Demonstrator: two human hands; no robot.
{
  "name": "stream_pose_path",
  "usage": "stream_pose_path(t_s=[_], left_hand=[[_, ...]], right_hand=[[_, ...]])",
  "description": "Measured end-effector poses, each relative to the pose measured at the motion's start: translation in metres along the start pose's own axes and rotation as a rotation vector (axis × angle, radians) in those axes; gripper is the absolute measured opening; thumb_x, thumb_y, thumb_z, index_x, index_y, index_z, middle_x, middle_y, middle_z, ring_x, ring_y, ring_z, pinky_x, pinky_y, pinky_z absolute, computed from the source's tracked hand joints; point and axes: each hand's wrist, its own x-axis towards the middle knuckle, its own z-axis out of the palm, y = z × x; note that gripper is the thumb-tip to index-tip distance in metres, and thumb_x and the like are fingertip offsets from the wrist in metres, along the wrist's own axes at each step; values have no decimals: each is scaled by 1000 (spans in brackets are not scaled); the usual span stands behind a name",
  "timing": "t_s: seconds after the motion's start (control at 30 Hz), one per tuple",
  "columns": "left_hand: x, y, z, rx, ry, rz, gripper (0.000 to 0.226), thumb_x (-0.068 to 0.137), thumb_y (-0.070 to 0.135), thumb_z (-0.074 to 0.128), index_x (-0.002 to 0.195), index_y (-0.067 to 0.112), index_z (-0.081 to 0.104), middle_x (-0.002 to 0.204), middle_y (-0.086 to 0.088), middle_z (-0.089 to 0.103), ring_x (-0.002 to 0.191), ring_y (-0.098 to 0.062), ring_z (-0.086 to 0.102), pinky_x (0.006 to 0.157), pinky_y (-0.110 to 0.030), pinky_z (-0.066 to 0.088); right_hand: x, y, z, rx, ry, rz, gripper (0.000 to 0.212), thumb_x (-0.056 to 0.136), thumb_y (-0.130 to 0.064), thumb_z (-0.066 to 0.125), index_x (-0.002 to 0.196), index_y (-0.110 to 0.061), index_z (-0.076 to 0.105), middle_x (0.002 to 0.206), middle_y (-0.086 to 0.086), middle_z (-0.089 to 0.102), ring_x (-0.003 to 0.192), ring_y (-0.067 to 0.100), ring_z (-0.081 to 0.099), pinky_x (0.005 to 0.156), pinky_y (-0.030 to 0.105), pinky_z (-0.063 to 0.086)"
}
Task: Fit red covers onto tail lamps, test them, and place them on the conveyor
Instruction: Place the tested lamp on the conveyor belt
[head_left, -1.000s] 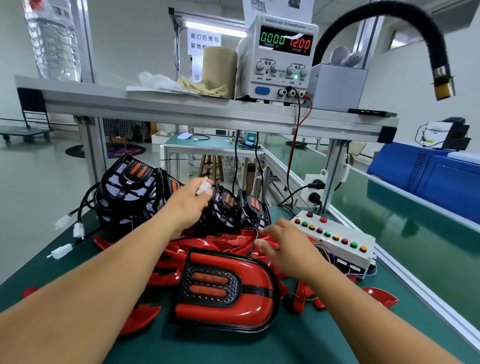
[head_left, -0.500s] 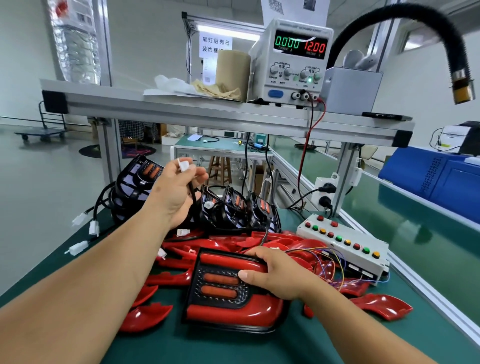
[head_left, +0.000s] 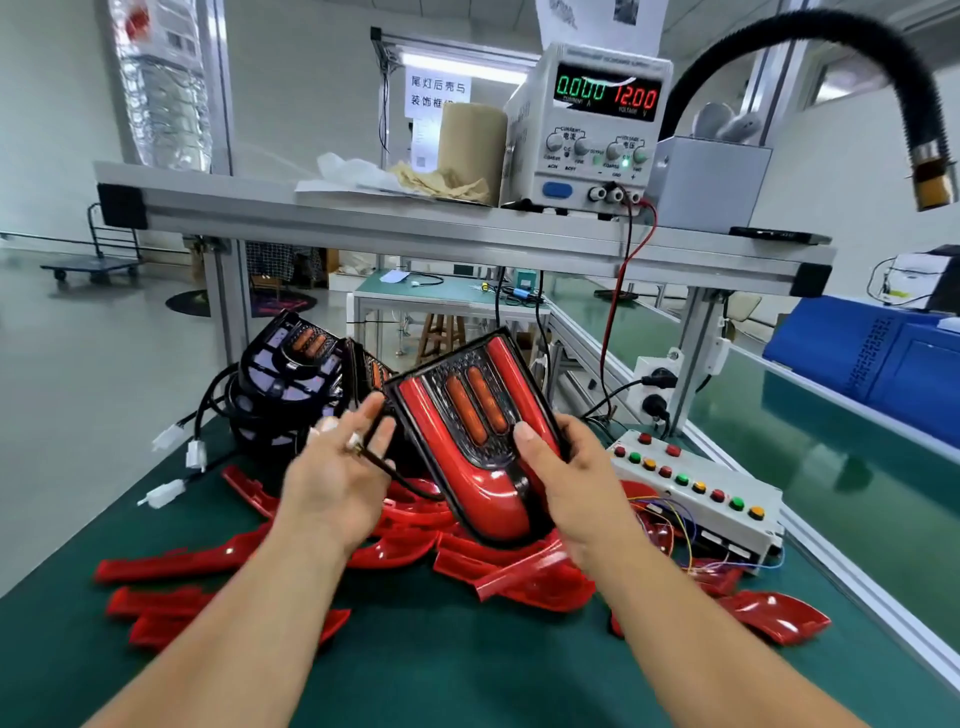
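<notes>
**Covered lamp held up over the bench**

The right hand (head_left: 571, 483) grips the tail lamp (head_left: 467, 415) by its right edge, thumb curled onto the face and fingers behind. The lamp, with its red cover on, is tilted and raised off the bench (head_left: 441, 665), above the middle. The left hand (head_left: 332, 483) lies just beside the lamp's left edge, palm up and fingers nearly straight. The lamp's black cable (head_left: 395, 470) runs across them and a white plug (head_left: 326, 426) sits at the fingertips.

Under both hands a heap of loose red covers (head_left: 519, 571) spreads from the middle towards the left and right edges. Stacked black lamps (head_left: 291, 374) fill the far left corner. A white button box (head_left: 696, 488) sits along the right edge, near the right hand. Beyond that edge runs the green conveyor (head_left: 779, 467). Green mat shows between the forearms at the near edge. A shelf (head_left: 415, 228) crosses overhead behind the lamp, carrying a power supply (head_left: 592, 130).
</notes>
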Motion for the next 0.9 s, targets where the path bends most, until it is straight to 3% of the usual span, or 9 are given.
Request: stream_pose_path(t_s=[0.07, 0.13, 0.23, 0.3, 0.43, 0.5, 0.63, 0.73, 0.9], left_hand=[[-16, -18, 1, 148, -34, -18, 36, 103, 38, 41, 130, 16, 50, 127, -11, 65, 106, -22, 65, 94, -45, 50], [-28, -31, 1, 229, -107, -55, 65, 88, 64, 44, 120, 12, 66, 121, -13, 69, 104, -29, 69, 89, -48, 54], [-34, -37, -5, 247, -137, 7, 63, 84, 52, 56, 133, 13, 56, 125, -16, 67, 114, -34, 65, 95, -56, 51], [-32, -34, -10, 248, -97, 4, 57, 83, 46, 59, 131, 13, 59, 124, -15, 68, 110, -33, 67, 84, -51, 57], [-25, -20, -16, 153, -7, -45, 51, 83, 54, 59, 121, 22, 65, 108, -8, 75, 88, -28, 74, 57, -47, 59], [-21, -10, -18, 107, -19, -21, 48, 83, 55, 59, 118, 23, 67, 108, -7, 75, 87, -27, 75, 56, -46, 59], [-22, -2, -18, 39, -146, -43, 49, 86, 55, 54, 115, 21, 74, 116, -8, 73, 100, -28, 72, 66, -46, 60], [-27, -7, -16, -17, -187, -37, 43, 90, 53, 51, 107, 24, 78, 117, -7, 72, 103, -28, 71, 70, -48, 60], [-32, -7, -14, -68, -205, -34, 43, 87, 51, 54, 105, 22, 78, 116, -8, 72, 101, -29, 71, 69, -48, 60]], right_hand=[[-1, 7, 15, 26, 57, 47, 25, 86, -28, 71, 108, -22, 61, 99, 4, 74, 90, 19, 72, 79, 34, 58], [-4, 18, 30, -52, 118, 46, 23, 87, -32, 71, 105, -24, 59, 102, 4, 72, 93, 19, 71, 85, 38, 58], [-11, 32, 45, -106, 135, 54, 21, 89, -36, 67, 105, -24, 60, 105, 2, 71, 98, 18, 68, 91, 41, 55], [-15, 33, 47, -66, 54, 80, 20, 93, -38, 61, 103, -22, 64, 106, 1, 72, 100, 18, 68, 93, 40, 54], [-9, 29, 31, -141, 94, 66, 28, 97, -40, 53, 86, -21, 70, 87, -12, 72, 81, -1, 63, 76, 14, 48], [-1, 30, 20, -200, 209, 148, 23, 96, -41, 54, 106, -24, 67, 92, -11, 64, 81, 2, 55, 80, 17, 42], [9, 24, 12, -126, 193, 358, 53, 97, -46, 50, 144, -23, 42, 131, 1, 52, 110, 18, 52, 95, 35, 45], [14, 21, 21, -16, 181, 528, 59, 100, -49, 42, 151, -26, 27, 148, 6, 39, 114, 27, 52, 87, 38, 47], [25, 26, 27, 166, 308, 562, 16, 102, -25, 44, 107, -14, 54, 106, 8, 57, 92, 21, 59, 81, 32, 52]])
